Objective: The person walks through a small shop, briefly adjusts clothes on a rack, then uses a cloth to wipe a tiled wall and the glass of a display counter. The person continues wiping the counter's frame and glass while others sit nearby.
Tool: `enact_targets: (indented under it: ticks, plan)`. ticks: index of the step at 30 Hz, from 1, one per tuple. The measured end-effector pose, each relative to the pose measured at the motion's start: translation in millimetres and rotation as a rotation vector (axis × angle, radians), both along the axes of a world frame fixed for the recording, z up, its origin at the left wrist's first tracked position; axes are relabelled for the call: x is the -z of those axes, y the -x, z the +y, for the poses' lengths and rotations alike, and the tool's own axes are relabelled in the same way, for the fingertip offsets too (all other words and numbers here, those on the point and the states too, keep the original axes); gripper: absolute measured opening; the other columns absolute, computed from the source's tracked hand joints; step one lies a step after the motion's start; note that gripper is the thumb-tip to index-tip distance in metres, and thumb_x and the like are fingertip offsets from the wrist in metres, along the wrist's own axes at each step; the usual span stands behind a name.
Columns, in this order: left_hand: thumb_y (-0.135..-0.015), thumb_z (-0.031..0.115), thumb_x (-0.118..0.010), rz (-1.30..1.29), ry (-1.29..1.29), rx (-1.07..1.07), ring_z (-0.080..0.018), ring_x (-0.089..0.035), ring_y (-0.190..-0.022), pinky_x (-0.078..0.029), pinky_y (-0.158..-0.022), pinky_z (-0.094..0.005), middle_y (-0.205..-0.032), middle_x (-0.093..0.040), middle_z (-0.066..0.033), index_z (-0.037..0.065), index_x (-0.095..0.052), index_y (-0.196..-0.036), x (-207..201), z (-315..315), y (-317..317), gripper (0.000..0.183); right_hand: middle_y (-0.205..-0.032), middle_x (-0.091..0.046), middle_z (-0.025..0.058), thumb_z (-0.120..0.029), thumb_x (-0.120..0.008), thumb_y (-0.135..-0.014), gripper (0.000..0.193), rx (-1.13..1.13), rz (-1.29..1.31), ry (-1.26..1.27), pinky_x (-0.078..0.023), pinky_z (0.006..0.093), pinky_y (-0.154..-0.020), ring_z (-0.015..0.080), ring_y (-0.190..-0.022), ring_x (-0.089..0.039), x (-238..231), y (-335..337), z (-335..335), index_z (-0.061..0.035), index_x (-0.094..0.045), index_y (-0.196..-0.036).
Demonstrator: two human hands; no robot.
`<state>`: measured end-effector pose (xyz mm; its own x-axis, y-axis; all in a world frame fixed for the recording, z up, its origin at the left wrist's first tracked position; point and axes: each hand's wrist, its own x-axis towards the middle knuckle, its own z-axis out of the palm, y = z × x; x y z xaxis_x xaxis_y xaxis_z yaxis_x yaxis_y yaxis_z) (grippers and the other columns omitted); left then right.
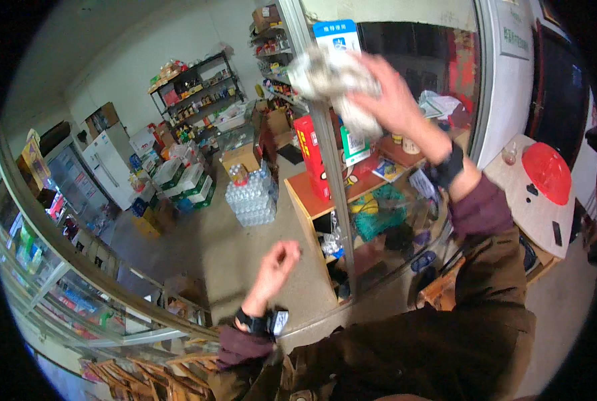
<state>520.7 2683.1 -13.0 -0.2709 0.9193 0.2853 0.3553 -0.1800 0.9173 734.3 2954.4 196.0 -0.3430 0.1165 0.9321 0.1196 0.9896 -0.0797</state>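
Note:
My right hand (400, 100) is raised and closed on a crumpled, dirty white rag (335, 79), which is slightly blurred. The rag overlaps the upright metal frame (333, 160) of a glass partition and the lower part of a blue-and-white sign (336, 35); whether it touches the glass I cannot tell. Lower down, my left hand (275, 269) hovers in front of the floor of the room beyond. Its fingers curl loosely toward the thumb, and nothing shows in them. Each wrist wears a black band.
Behind the partition stand a wooden counter (303, 194) with a red box (314, 157), and a stack of bottled water (250, 200). A curved metal rail (111, 271) runs along the left. At right, a red bowl-shaped object (546, 174) rests on a pale table (506, 175). Wooden chairs (135, 381) are below.

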Motion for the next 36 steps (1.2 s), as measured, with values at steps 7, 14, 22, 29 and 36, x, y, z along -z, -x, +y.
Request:
enact_targets:
  ticks: [7, 14, 22, 29, 36]
  plan:
    - [-0.089, 0.017, -0.060, 0.001, -0.098, 0.118, -0.0089, -0.056, -0.090, -0.044, -0.083, -0.0268, -0.092, -0.062, -0.0017, 0.001, -0.057, -0.108, -69, 36, -51, 0.025, -0.133, -0.039, 0.0202, -0.029, -0.061, -0.073, 0.064, 0.351, 0.330, -0.378, -0.036, 0.0485, -0.095, 0.0369, -0.117, -0.042, -117, 65, -1, -0.0174, -0.043, -0.133]
    - [-0.091, 0.013, -0.056, -0.288, 0.052, 0.243, -0.0106, -0.058, -0.086, -0.045, -0.079, -0.0249, -0.095, -0.062, -0.0025, 0.002, -0.055, -0.110, 16, 54, -89, 0.022, -0.119, -0.046, 0.0143, -0.025, -0.064, -0.070, 0.045, 0.226, 0.288, -0.304, -0.037, 0.0501, -0.090, 0.0317, -0.114, -0.042, -42, 103, 37, -0.0193, -0.057, -0.114]
    - [-0.094, 0.018, -0.052, -0.475, 0.154, 0.039, -0.0121, -0.059, -0.082, -0.047, -0.077, -0.0267, -0.092, -0.064, -0.0068, 0.001, -0.055, -0.109, 71, 52, -95, 0.023, -0.108, -0.046, 0.0124, -0.030, -0.074, -0.063, 0.056, 0.216, -0.106, -0.120, -0.034, 0.0470, -0.085, 0.0317, -0.108, -0.042, 192, 83, 36, -0.0229, -0.054, -0.115]
    - [-0.094, 0.019, -0.052, -0.510, 0.212, -0.088, -0.0127, -0.058, -0.081, -0.047, -0.076, -0.0273, -0.091, -0.064, -0.0068, 0.001, -0.055, -0.107, 86, 43, -119, 0.022, -0.108, -0.047, 0.0166, -0.023, -0.070, -0.065, 0.044, 0.189, -0.676, 0.213, -0.033, 0.0485, -0.087, 0.0340, -0.108, -0.042, 392, 59, 19, -0.0157, -0.054, -0.105]
    - [-0.094, 0.020, -0.052, -0.484, 0.242, -0.297, -0.0132, -0.059, -0.082, -0.048, -0.079, -0.0284, -0.092, -0.064, -0.0080, 0.000, -0.055, -0.108, 89, -13, -112, 0.025, -0.094, -0.061, 0.0132, -0.011, -0.067, -0.067, 0.038, -0.258, -0.903, 1.006, -0.046, 0.0374, -0.079, 0.0288, -0.093, -0.058, 446, 45, 6, -0.0113, -0.061, -0.105]
